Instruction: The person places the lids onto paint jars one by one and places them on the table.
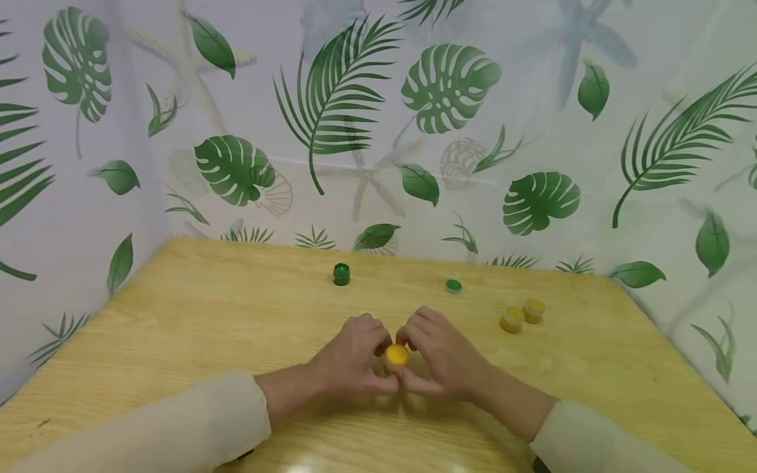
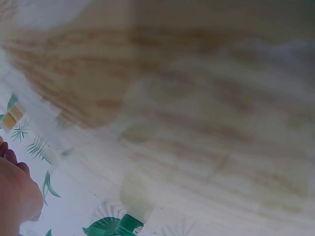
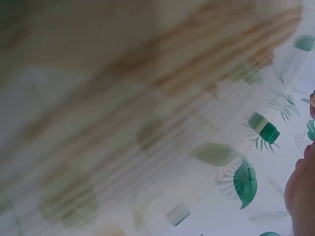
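Observation:
Between my two hands, near the middle of the table, is a small yellow paint pot (image 1: 396, 355), its bright yellow top facing up. My left hand (image 1: 357, 355) holds it from the left, with curled fingers behind and the thumb at the front. From the other side my right hand (image 1: 443, 355) grips the same pot, thumb and fingers bent around it. In the left wrist view only the edge of the left hand (image 2: 19, 194) appears. The right wrist view likewise catches just a strip of the right hand (image 3: 302, 191). Whether the pot has a lid on, I cannot tell.
An open-looking green paint pot (image 1: 341, 274) stands toward the back. Right of it lies a small lid (image 1: 453, 286) with green on it. Two more yellow pots (image 1: 512, 320) sit side by side at the right. A leaf-printed sheet (image 1: 367, 131) hangs behind the wooden table (image 1: 236, 309).

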Available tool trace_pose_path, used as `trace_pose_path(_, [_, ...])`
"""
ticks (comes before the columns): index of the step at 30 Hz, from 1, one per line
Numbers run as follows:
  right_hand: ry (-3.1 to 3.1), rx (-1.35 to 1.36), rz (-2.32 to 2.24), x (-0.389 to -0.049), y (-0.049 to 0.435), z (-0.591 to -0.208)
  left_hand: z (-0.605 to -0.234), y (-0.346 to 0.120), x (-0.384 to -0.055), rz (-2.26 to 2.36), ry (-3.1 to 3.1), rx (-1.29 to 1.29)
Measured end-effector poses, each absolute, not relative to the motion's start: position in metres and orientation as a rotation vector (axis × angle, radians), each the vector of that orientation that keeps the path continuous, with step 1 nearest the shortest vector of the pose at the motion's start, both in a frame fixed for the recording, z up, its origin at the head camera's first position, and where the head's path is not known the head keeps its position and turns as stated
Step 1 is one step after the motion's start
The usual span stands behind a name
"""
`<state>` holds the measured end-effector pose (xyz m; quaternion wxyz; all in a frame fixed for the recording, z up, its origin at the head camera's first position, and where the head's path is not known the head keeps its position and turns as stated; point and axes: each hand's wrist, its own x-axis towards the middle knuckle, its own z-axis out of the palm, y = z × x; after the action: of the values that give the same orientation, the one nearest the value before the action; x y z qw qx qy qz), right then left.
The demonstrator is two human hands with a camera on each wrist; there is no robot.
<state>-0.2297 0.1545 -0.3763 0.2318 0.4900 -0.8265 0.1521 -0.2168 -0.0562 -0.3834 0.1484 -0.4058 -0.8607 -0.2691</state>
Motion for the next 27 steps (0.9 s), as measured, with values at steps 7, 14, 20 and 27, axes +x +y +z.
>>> trace_pose_path(7, [-2.27, 1.351, 0.401, -0.2324, 0.1534, -0.3745, -0.3804, -0.0581, -0.219, -0.723, -2.455, -1.198])
trace_pose_path(14, [-2.282, 1.346, 0.382, -0.2314, 0.1533, -0.3742, -0.3827, -0.0572, -0.2199, -0.699, -2.415, -1.228])
trace_pose_path(20, [-2.315, 1.358, 0.373, -0.2303, 0.1533, -0.3753, -0.3849, -0.0558, -0.2195, -0.666, -2.361, -1.274])
trace_pose_path(27, [-2.351, 1.33, 0.353, -0.2289, 0.1544, -0.3778, -0.3847, -0.0556, -0.2164, -0.678, -2.415, -1.277])
